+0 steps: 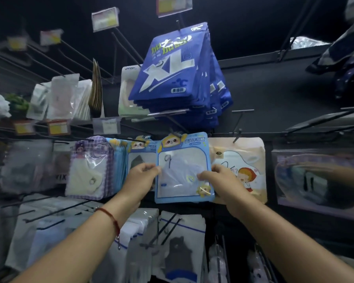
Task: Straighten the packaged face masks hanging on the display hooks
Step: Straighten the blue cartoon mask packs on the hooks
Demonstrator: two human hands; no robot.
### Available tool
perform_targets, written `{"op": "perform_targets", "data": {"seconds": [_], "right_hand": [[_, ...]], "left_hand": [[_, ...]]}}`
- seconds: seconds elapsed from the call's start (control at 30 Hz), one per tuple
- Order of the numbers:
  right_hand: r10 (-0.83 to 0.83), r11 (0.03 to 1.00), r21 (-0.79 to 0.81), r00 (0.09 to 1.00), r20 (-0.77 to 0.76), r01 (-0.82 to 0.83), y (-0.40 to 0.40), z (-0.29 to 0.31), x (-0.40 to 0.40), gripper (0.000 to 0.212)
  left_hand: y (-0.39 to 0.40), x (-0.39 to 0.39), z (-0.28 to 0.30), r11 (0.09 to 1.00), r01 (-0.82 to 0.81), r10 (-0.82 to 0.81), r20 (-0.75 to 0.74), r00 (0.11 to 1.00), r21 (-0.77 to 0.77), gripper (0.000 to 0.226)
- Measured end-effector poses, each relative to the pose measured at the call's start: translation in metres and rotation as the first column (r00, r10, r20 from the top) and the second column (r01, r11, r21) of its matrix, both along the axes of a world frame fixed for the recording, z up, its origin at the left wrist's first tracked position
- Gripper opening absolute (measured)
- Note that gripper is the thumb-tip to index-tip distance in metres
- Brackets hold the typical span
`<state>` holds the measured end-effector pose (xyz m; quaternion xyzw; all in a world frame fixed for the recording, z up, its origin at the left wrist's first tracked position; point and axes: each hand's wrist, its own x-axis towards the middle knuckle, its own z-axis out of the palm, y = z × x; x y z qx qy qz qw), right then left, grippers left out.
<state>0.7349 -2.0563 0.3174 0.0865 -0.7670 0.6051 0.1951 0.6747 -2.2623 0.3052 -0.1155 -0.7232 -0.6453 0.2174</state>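
While both hands flank it, the blue pack hangs front-most on its hook, long axis upright, slightly tilted | left hand pinches its left edge — right hand its right edge | pack lies between, equally near.

Both arms raised, left grip and right grip pinching.
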Motion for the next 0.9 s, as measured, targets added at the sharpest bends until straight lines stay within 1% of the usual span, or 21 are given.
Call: {"op": "perform_targets", "data": {"seconds": [0.1,0.17,0.23,0.3,0.4,0.5,0.6,0.67,0.73,0.83,0.9], "right_hand": [[0.116,0.987,-0.116,0.993,0.016,-0.114,-0.004,0.016,0.004,0.021],[0.159,0.968,-0.205,0.987,0.036,-0.148,-0.007,0.023,0.007,0.019],[0.178,0.958,-0.234,0.983,0.039,-0.164,-0.008,0.027,0.011,0.018],[0.18,0.961,-0.217,0.983,0.03,-0.17,-0.01,0.029,0.019,0.02],[0.192,0.961,-0.203,0.981,0.002,-0.187,-0.014,0.031,0.034,0.022],[0.192,0.968,-0.154,0.98,-0.046,-0.197,-0.022,0.032,0.05,0.021],[0.184,0.972,-0.129,0.977,-0.108,-0.197,-0.032,0.032,0.065,0.014],[0.195,0.972,-0.1,0.969,-0.148,-0.211,-0.037,0.033,0.073,0.011],[0.185,0.98,-0.046,0.969,-0.165,-0.195,-0.042,0.033,0.077,0.015],[0.082,0.997,0.019,0.977,-0.199,-0.079,-0.051,0.036,0.077,0.026],[-0.022,1.0,0.011,0.957,-0.29,0.026,-0.056,0.041,0.076,0.037]], "left_hand": [[-0.003,0.01,-0.002,1.0,0.007,-0.007,0.0,1.0,0.022,0.012],[-0.005,0.016,-0.002,0.999,-0.033,0.034,-0.023,0.999,0.009,0.013],[-0.008,0.022,-0.001,0.998,-0.06,0.06,-0.05,0.997,-0.002,0.012],[-0.011,0.03,0.003,0.999,-0.027,0.029,-0.051,0.998,0.035,0.014],[-0.017,0.038,0.013,0.98,0.123,-0.123,-0.01,0.992,0.159,0.033],[-0.02,0.046,0.024,0.913,0.301,-0.311,-0.007,0.95,0.274,0.027],[-0.026,0.053,0.034,0.876,0.374,-0.375,-0.058,0.925,0.304,0.022],[-0.034,0.056,0.039,0.86,0.406,-0.395,-0.102,0.913,0.309,0.019],[-0.045,0.059,0.047,0.856,0.438,-0.415,-0.142,0.899,0.274,0.02],[-0.063,0.065,0.055,0.869,0.463,-0.435,-0.18,0.882,0.172,0.017],[-0.076,0.067,0.051,0.874,0.47,-0.447,-0.178,0.877,0.122,0.014]]}}
